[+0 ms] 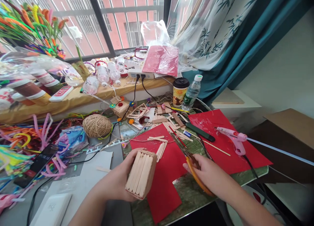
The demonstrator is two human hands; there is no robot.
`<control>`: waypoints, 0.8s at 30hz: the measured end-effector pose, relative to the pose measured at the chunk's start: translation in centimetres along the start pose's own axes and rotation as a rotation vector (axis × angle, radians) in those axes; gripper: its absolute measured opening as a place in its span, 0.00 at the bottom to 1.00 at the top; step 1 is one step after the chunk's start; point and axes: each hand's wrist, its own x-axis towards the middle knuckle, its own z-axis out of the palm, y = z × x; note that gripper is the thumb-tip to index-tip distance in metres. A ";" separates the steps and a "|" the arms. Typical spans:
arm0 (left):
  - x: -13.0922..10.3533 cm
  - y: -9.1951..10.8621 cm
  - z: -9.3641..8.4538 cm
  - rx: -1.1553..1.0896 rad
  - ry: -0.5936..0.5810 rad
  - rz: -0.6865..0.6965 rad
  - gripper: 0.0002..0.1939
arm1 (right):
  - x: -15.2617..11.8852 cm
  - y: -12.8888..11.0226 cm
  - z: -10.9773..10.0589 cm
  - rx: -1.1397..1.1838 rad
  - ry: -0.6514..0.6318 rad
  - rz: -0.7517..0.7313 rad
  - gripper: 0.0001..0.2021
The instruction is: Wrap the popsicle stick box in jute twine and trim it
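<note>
My left hand [122, 180] is wrapped round a small box made of popsicle sticks [140, 173], its slatted side turned up and a brown cord-like trim along its edges. In my right hand [206, 170] are the orange handles of a pair of scissors [196, 177], blades pointing up and left over the table. Under both hands spreads red paper [164, 186] with a cut corner. Several loose popsicle sticks [162, 149] lie on it, just beyond the box. Whether the scissor blades are parted is hard to make out.
A pink hot glue gun [233, 137] with a long glue stick lies on red paper at right, its cord hanging off the edge. Behind stand a water bottle [192, 93] and a paper cup [180, 93]. A twine ball [97, 126] and pipe cleaners [46, 134] fill the left.
</note>
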 end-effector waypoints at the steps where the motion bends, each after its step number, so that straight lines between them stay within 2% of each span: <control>1: 0.1 -0.1 0.0 0.028 -0.024 -0.003 0.68 | 0.1 0.0 -0.4 -0.136 0.023 -0.013 0.15; 5: 0.5 -1.0 -0.2 0.085 -0.113 -0.018 0.66 | 0.4 -0.2 -0.2 -0.528 0.042 -0.021 0.09; 8: 0.4 -2.2 -0.8 0.114 -0.141 -0.034 0.63 | 0.0 -0.2 0.0 -0.639 0.046 -0.126 0.15; 9: 0.2 -2.5 -1.1 0.115 -0.148 -0.044 0.62 | -0.3 -0.2 -0.1 -0.680 0.055 -0.159 0.15; 12: -0.3 -3.3 -2.1 0.019 -0.203 -0.047 0.65 | -1.2 -0.6 -0.4 -0.801 0.074 -0.233 0.05; 13: -0.3 -3.2 -2.3 -0.047 -0.225 -0.043 0.67 | -1.5 -1.0 -0.3 -0.798 0.083 -0.272 0.08; 16: -0.2 -2.3 -2.3 -0.243 -0.211 -0.057 0.66 | -1.7 -2.7 0.7 -0.591 0.099 -0.501 0.12; 19: 0.3 -1.0 -1.2 -0.311 -0.056 -0.099 0.59 | -0.6 -4.4 3.1 -0.266 0.068 -0.729 0.12; 21: 0.5 -0.7 -0.3 -0.315 0.005 -0.133 0.53 | 0.6 -5.1 4.9 -0.100 0.046 -0.826 0.17; 24: 0.5 -1.0 0.5 -0.267 0.023 -0.200 0.43 | 2.0 -5.3 7.2 -0.001 -0.023 -0.920 0.22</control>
